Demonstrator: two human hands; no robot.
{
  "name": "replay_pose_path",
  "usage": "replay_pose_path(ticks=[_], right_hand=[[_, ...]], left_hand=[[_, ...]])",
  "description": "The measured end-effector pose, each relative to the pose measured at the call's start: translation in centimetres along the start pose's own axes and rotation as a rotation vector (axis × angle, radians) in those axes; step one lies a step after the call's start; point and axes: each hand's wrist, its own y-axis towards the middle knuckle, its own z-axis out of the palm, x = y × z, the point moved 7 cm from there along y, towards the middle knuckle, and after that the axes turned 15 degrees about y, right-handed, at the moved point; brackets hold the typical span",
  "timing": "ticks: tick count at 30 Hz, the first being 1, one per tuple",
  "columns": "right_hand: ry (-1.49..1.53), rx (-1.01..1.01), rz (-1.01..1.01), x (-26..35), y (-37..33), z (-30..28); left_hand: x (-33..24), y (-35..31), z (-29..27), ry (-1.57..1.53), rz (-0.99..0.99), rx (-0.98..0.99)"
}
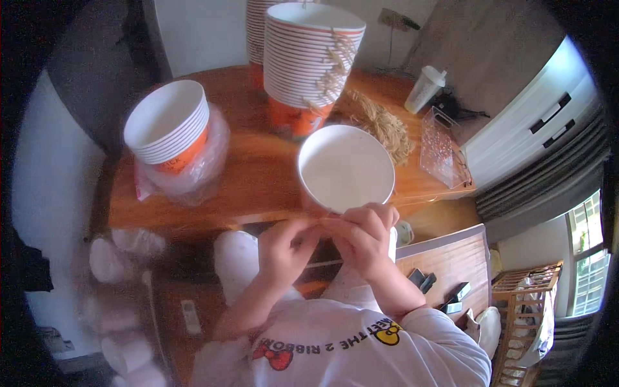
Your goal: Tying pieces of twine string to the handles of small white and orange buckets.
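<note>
A white paper tub (pixel 347 169) stands at the table's near edge, its open mouth tilted toward me. Just below its near rim, my left hand (pixel 285 248) and my right hand (pixel 364 237) meet with fingertips pinched together. Whatever lies between the fingers is too small or hidden to make out. Behind this tub rises a tall stack of nested white-and-orange paper tubs (pixel 309 64), with straw-coloured strands (pixel 332 68) hanging down its right side. A loose heap of similar tan strands (pixel 380 126) lies to the right of the stack.
At the left, a shorter tub stack (pixel 169 129) sits in a transparent plastic bag (pixel 209 155). Another tall stack (pixel 256 32) stands at the back. On the right are a lidded drink cup (pixel 425 89) and a transparent tray (pixel 442 151) holding small reddish bits.
</note>
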Motion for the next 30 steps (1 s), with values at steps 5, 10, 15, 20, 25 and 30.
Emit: replay_pose_path(ticks=[5,10,15,20,25,30], right_hand=[[-0.041,0.050,-0.005,0.2,1.1,0.1],[0.031,-0.098,0.006,0.2,1.1,-0.6],[0.071,-0.135,-0.062,0.2,0.2,-1.0],[0.067,-0.043,-0.032,0.4,1.0,-0.6],[0.239,-0.134,0.027,-0.4,0.9,-0.6],[0.197,-0.109,0.121,-0.7,0.7,-0.4]], left_hand=[[-1.5,0.2,-0.9,0.194,0.208,-0.132],[-1.4,0.4,-0.7,0.096,0.112,-0.138],[-1.4,0.5,-0.6,0.095,0.085,-0.132],[-2.1,0.3,-0.8,0.129,0.183,-0.187],[-1.9,0.2,-0.7,0.089,0.193,-0.182],[-1.6,0.0,-0.8,0.090,0.166,-0.165]])
